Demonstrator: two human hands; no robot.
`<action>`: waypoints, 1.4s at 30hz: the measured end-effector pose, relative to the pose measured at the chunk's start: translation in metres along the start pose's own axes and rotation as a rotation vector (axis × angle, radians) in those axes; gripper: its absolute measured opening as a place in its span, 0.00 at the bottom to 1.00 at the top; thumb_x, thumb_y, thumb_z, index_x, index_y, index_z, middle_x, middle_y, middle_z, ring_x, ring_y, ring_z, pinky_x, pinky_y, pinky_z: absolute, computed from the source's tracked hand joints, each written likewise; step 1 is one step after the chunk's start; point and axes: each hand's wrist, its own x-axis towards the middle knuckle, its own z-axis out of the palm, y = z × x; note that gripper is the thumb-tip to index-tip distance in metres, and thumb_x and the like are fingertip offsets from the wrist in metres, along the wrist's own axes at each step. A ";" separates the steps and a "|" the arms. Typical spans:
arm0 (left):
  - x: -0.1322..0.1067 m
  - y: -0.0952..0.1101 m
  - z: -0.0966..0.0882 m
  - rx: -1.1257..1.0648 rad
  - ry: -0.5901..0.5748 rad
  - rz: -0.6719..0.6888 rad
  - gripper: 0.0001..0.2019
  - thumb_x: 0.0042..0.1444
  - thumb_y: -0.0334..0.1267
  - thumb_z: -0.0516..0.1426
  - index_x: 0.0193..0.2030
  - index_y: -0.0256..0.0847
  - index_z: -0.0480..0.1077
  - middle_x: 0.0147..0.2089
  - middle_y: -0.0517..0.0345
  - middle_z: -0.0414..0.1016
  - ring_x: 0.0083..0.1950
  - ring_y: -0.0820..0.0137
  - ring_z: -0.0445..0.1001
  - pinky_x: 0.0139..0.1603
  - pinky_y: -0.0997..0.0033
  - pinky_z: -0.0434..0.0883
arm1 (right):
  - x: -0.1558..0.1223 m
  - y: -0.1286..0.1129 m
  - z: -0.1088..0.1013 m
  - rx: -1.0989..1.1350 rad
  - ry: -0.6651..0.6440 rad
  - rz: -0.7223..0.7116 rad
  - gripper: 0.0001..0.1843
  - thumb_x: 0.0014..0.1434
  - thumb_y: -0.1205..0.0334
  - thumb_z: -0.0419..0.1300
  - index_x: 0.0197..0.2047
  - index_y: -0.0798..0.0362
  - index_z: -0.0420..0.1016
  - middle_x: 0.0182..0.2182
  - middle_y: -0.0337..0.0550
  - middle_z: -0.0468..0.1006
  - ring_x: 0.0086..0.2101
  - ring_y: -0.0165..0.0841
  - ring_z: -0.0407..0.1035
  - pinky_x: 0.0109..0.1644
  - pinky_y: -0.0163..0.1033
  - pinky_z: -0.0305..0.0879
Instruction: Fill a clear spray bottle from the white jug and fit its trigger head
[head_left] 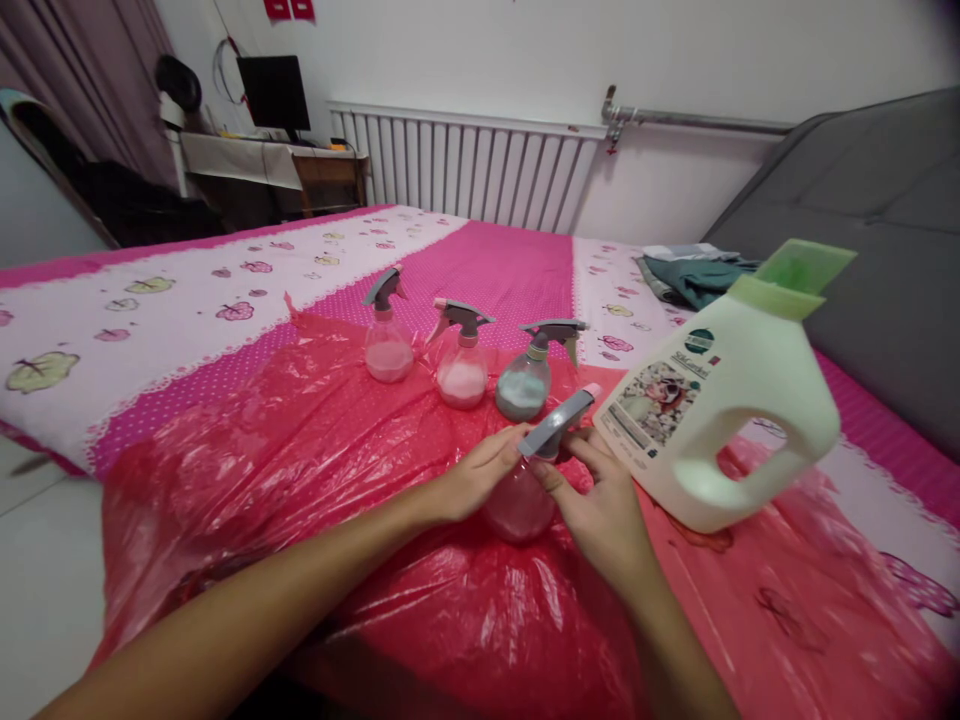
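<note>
A clear spray bottle [523,508] with a grey trigger head and pink nozzle stands in front of me on red plastic sheeting. My left hand [484,475] grips it from the left near the neck. From the right, my right hand [600,490] has thumb and fingers closed around the base of the spray head. Just behind are a spray bottle with bluish contents [523,388], one with foamy whitish-pink contents [462,380] and one with pinkish contents [388,352]. To the right of my hands stands a large pale green detergent jug [727,400] with a green cap.
Red plastic sheeting [247,440] covers the near part of a bed with a pink floral sheet [517,260]. Folded clothes [694,275] lie by the grey headboard [862,210]. A radiator [465,165], a desk with a monitor [274,95] and a chair [135,190] are farther back.
</note>
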 end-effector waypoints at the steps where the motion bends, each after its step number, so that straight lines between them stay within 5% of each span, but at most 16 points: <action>1: 0.000 0.000 0.000 0.003 -0.002 0.005 0.30 0.68 0.64 0.57 0.65 0.46 0.78 0.68 0.51 0.78 0.73 0.47 0.71 0.79 0.45 0.61 | 0.000 0.000 0.000 0.006 -0.001 0.001 0.18 0.58 0.42 0.68 0.39 0.48 0.84 0.39 0.48 0.80 0.44 0.48 0.73 0.52 0.52 0.66; 10: 0.000 0.006 0.002 -0.003 -0.036 -0.006 0.31 0.67 0.66 0.56 0.60 0.42 0.80 0.61 0.43 0.81 0.64 0.49 0.77 0.72 0.44 0.68 | -0.001 0.002 0.007 0.014 0.046 0.056 0.21 0.51 0.48 0.74 0.43 0.50 0.78 0.41 0.47 0.80 0.44 0.47 0.72 0.56 0.55 0.64; 23: -0.005 0.008 -0.001 0.124 -0.051 -0.053 0.33 0.69 0.66 0.52 0.69 0.46 0.71 0.74 0.47 0.70 0.77 0.49 0.63 0.82 0.44 0.53 | -0.002 -0.005 0.004 0.003 0.048 0.018 0.19 0.58 0.42 0.68 0.39 0.50 0.79 0.38 0.47 0.82 0.43 0.46 0.73 0.51 0.50 0.65; 35: 0.006 0.002 -0.009 0.088 -0.240 0.033 0.37 0.62 0.68 0.60 0.68 0.43 0.70 0.68 0.43 0.74 0.72 0.48 0.70 0.75 0.45 0.63 | -0.002 -0.007 0.005 0.063 0.091 0.075 0.16 0.53 0.51 0.69 0.42 0.52 0.79 0.41 0.48 0.82 0.45 0.47 0.74 0.54 0.52 0.65; 39: 0.006 0.000 -0.008 0.198 -0.249 0.112 0.48 0.44 0.51 0.77 0.71 0.43 0.68 0.70 0.41 0.72 0.73 0.41 0.69 0.75 0.41 0.63 | -0.002 -0.006 0.002 0.036 0.080 0.070 0.16 0.53 0.52 0.68 0.42 0.52 0.80 0.41 0.48 0.82 0.45 0.48 0.74 0.54 0.53 0.65; 42: 0.004 0.002 -0.004 0.238 -0.205 0.117 0.43 0.48 0.40 0.75 0.71 0.43 0.67 0.68 0.43 0.74 0.69 0.44 0.73 0.71 0.44 0.69 | -0.001 -0.006 0.001 0.013 0.093 0.058 0.16 0.53 0.51 0.68 0.42 0.51 0.80 0.40 0.48 0.82 0.45 0.49 0.74 0.54 0.54 0.65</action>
